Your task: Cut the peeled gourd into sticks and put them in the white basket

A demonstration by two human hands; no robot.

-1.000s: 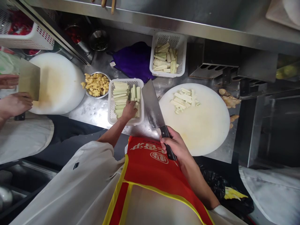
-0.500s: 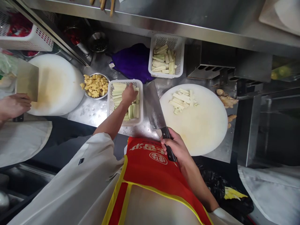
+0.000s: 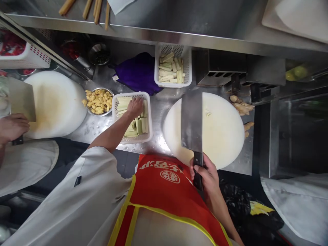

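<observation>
In the nearer white plastic basket [image 3: 138, 139], already-cut pale-green sticks [image 3: 139, 125] lie beneath the left hand [image 3: 135, 106], its grip unclear. The right hand [image 3: 208, 174] holds a black-handled steel cleaver [image 3: 192, 123] over the round white board [image 3: 222, 140]; a scrap [image 3: 208, 113] remains.

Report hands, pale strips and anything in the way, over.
Left hand at pale strips in nearer white basket, grip unclear. Right hand gripping cleaver, blade over round board. Left hand hides some strips; blade hides part of board.

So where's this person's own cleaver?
Head view, right of centre: the cleaver is in the right hand, blade over the left part of a round white board.
</observation>
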